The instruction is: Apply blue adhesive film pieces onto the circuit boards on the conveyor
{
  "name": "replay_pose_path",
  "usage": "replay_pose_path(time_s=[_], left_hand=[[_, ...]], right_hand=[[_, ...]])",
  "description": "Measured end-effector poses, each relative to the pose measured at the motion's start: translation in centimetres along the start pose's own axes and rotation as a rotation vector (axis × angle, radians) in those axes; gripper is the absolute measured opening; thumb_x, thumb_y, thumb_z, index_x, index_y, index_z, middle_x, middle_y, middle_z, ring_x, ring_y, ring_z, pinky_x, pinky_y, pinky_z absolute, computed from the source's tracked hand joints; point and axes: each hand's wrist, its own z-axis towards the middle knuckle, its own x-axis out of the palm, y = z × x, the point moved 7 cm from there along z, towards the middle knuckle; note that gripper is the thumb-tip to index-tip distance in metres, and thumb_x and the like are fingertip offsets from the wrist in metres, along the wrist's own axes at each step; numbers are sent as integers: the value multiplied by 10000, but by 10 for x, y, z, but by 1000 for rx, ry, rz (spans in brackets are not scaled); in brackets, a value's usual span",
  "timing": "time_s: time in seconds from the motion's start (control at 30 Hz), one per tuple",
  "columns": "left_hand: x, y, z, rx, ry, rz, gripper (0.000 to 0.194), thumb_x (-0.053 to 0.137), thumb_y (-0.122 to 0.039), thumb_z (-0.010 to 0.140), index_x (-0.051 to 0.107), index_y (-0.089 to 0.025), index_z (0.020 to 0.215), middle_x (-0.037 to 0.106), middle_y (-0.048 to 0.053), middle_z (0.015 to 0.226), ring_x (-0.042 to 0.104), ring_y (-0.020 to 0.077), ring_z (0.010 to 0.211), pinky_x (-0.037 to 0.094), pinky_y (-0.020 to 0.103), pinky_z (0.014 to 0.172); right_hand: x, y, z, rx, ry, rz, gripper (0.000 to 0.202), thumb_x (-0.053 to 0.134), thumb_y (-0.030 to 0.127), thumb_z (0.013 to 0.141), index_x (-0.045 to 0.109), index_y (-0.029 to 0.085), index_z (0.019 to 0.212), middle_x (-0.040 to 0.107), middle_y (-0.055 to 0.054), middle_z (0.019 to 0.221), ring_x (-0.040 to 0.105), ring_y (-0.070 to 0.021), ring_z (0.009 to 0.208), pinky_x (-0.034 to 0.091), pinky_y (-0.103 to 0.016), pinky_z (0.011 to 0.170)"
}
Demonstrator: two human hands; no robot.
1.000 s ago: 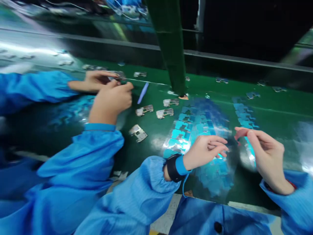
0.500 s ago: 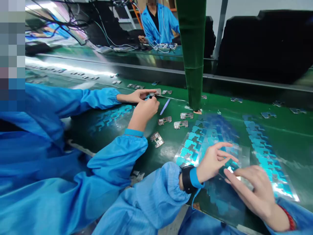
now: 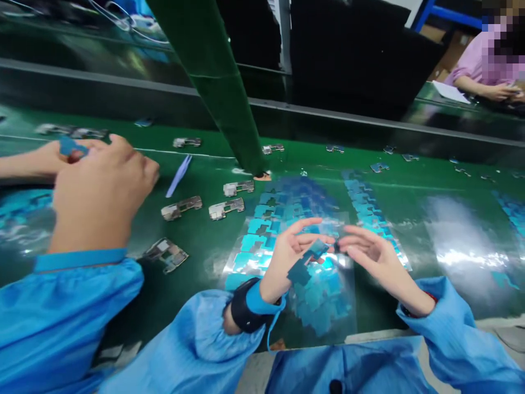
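My left hand (image 3: 285, 254) holds a blue cut-out film piece (image 3: 307, 264) along its fingers, the forefinger stretched out above. My right hand (image 3: 375, 254) is just to the right, fingertips drawn together near my left fingertips. A small dark bit (image 3: 337, 246) shows at those fingertips; I cannot make out what it is. Under my hands lies a loose heap of blue film pieces (image 3: 320, 303) on a clear sheet. Left of it is a sheet of blue cut-outs (image 3: 252, 242). Another cut-out strip (image 3: 366, 205) lies behind my right hand.
Metal-framed circuit boards (image 3: 226, 209) lie on the green bench (image 3: 197, 295); more line its back. A co-worker's hand (image 3: 98, 186) works at the left, near purple tweezers (image 3: 178, 176). A green post (image 3: 229, 93) rises behind. Another person sits across at the right.
The view has swung right, so the bench has shifted left in it. My hands have drawn apart slightly; the film piece now shows plainly against my left fingers.
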Motion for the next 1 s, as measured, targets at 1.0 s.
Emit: replay_pose_path(time_s=[1.0], left_hand=[[2,12,5,-70,151,113,719,892,-508,482,617,-170,1055,734,134,1063,694,281,974,545,324,860]], right_hand=[[-19,64,26,-285,398,-557,202,603,337,897,711,177,956,728,-58,912,657,-165,814,496,-288,769]])
